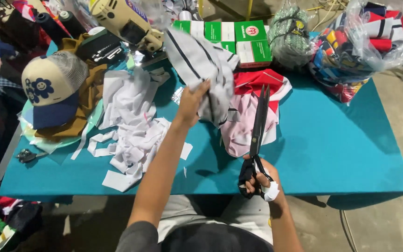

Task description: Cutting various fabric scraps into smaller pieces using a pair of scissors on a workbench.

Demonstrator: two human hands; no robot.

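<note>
My left hand [191, 103] is raised over the teal table [332, 140] and grips a grey-white piece of fabric with dark stripes [201, 65], which hangs crumpled from my fingers. My right hand [257, 179] sits near the table's front edge and holds large black scissors [259, 122] by the handles, blades pointing away from me and nearly closed. The blades lie over a pink and red cloth pile [248, 112]. A white wrap covers part of my right hand.
White fabric scraps [129, 126] are heaped left of centre. A beige and navy cap [50, 91] rests on brown cloth at far left. Green boxes [239, 39], a cutting machine [122, 21] and a plastic bag of coloured fabric [364, 42] line the back. Small scissors [26, 155] lie at the left edge.
</note>
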